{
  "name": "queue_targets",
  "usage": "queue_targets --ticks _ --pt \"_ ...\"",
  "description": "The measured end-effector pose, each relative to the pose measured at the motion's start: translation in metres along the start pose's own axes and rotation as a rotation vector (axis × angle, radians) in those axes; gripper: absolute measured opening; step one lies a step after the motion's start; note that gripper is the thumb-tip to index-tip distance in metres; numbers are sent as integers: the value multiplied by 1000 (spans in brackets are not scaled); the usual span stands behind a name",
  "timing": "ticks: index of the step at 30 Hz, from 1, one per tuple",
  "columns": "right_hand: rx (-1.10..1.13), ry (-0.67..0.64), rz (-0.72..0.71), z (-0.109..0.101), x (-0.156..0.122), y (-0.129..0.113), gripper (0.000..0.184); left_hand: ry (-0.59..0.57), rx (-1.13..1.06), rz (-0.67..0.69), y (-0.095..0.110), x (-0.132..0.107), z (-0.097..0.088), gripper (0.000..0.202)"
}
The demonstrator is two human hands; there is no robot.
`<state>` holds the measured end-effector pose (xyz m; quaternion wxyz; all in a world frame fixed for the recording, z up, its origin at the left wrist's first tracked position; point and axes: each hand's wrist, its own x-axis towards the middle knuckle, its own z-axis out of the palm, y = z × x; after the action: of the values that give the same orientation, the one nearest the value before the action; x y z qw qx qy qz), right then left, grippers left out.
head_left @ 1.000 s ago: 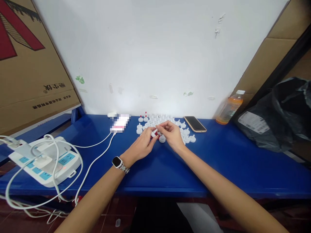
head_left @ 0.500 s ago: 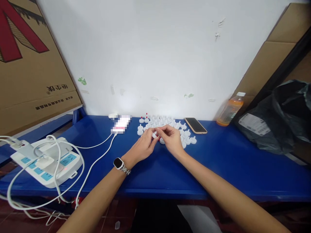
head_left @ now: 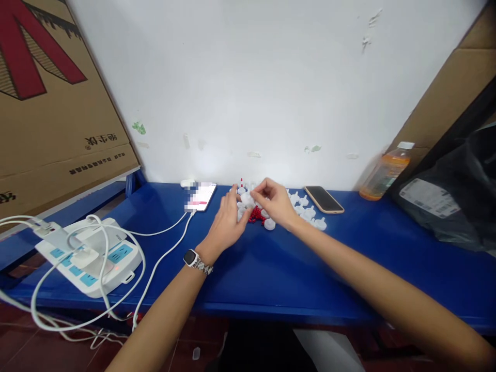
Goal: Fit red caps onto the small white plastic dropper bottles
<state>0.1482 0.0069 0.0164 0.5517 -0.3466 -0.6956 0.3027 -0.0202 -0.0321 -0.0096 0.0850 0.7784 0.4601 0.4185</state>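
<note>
Head view, centre of frame: shows the left hand palm down above the blue table, fingers extended and loosely apart, grip wide, fingertips at the left edge of the white caps; shows the right hand just right of it, raised over the same cluster, thumb and forefinger drawn into a narrow pinch; cannot tell what, if anything, sits in that pinch. Places the white caps at mid-frame near the wall, spread from between the hands out to the right; places a small heap of red pieces between both hands, beside the caps. Lists, right of the caps, a dark phone; further right, an orange bottle and a black bag; left of the hands, a lit phone; lower left, a power strip; upper left, a cardboard box; on the left wrist, a watch.
</note>
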Motion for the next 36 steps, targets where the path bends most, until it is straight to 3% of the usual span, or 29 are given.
queue_targets --ticks 2,4,6,10,16,23,29,36 --pt "-147 -21 -30 -1 30 9 15 122 74 -40 -10 4 -7 47" --pt "-282 -128 5 3 58 22 11 167 125 -88 -18 6 -12 33" --pt "-396 -258 59 11 80 37 9 154 167 -129 -21 7 -15 25" --pt "-573 -418 28 28 100 61 8 84 207 -127 -19 5 -13 21" --pt "-692 -439 -38 36 104 72 6 59 195 -115 -16 4 -9 20" --pt "-727 -442 -19 38 104 74 8 42 210 -105 -19 3 -5 20" --pt "-776 -394 -8 24 92 65 20 12 229 -65 -19 3 -1 20" --pt "-744 -423 6 8 76 57 8 0 234 -56 -15 3 -2 21"
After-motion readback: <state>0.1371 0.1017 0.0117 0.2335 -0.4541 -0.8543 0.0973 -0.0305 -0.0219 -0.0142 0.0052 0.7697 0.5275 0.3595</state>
